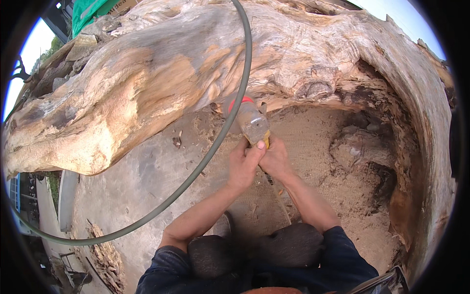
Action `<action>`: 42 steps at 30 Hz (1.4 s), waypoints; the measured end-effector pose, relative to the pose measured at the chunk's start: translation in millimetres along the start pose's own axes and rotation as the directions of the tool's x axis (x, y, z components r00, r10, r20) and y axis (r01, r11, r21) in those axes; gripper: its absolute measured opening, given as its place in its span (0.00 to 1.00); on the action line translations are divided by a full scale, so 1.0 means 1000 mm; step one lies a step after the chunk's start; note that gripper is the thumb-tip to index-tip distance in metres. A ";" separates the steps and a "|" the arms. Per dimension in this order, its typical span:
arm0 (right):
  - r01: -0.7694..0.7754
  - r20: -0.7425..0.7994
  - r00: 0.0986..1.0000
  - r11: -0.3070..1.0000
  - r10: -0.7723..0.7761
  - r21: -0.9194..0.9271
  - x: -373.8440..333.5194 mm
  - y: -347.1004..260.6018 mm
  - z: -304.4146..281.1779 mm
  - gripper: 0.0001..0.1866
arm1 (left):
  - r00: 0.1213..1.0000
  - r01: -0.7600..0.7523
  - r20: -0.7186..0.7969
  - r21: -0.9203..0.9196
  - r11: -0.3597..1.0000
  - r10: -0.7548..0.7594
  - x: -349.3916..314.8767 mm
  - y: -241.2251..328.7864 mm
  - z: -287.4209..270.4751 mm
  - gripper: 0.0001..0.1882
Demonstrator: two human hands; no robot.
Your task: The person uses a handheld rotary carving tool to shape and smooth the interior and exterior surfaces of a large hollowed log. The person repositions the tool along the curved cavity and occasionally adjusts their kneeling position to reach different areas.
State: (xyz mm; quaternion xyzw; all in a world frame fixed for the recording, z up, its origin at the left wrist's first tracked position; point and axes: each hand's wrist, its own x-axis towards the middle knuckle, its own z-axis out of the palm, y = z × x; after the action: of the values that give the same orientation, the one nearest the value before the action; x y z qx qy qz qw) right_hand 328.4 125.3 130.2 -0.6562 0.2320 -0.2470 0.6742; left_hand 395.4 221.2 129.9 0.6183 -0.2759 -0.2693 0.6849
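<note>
Gripping the near end of a handheld power grinder (253, 123) with the closed fingers of left hand (243, 161) and right hand (276, 159), mid-scene, just on the near side of the weathered tree trunk (186, 63) and partly behind the grey-green hose (249, 49). Probably fairly heavy, rigid and hard-cased, weighted toward the red ring (247, 99) at the far end, and perhaps slippery if dusty. Best to hold firmly, two-handed, around the near body by the yellow section (267, 139), keeping well clear of the far end.
</note>
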 end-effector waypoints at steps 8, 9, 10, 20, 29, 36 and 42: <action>-0.040 0.042 0.998 0.999 0.042 -0.036 -0.003 0.010 0.011 0.20 | 0.992 0.091 0.086 0.033 0.995 -0.094 -0.009 -0.006 -0.021 0.33; -0.053 0.052 0.997 0.996 0.057 -0.069 -0.003 0.007 0.013 0.20 | 0.994 0.088 0.066 -0.025 0.996 -0.086 -0.011 -0.010 -0.020 0.33; -0.058 0.050 0.997 0.993 0.064 -0.102 -0.002 0.003 0.014 0.20 | 0.996 0.077 0.057 -0.081 0.994 -0.072 -0.009 -0.009 -0.019 0.33; -0.040 0.093 0.994 0.974 0.062 -0.223 -0.003 -0.008 0.038 0.21 | 0.996 0.094 0.010 -0.159 0.983 -0.094 -0.017 -0.011 -0.039 0.33; -0.034 0.078 0.994 0.918 0.070 -0.394 0.006 0.003 0.063 0.16 | 0.982 0.173 -0.038 -0.190 0.966 -0.184 -0.017 -0.010 -0.063 0.30; 0.034 0.057 0.998 0.866 -0.006 -0.498 0.016 -0.006 0.094 0.17 | 0.993 0.117 0.031 -0.434 0.893 -0.114 0.000 -0.038 -0.092 0.40; -0.070 0.039 0.994 0.863 0.104 -0.500 0.023 -0.001 0.103 0.19 | 0.993 0.109 0.026 -0.541 0.834 -0.113 0.000 -0.031 -0.099 0.39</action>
State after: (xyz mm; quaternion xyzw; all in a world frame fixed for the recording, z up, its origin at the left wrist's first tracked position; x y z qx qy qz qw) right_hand 412.0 189.7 134.4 -0.8043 0.2952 -0.1269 0.4998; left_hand 465.2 287.2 90.5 0.4156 -0.1496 -0.3732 0.8158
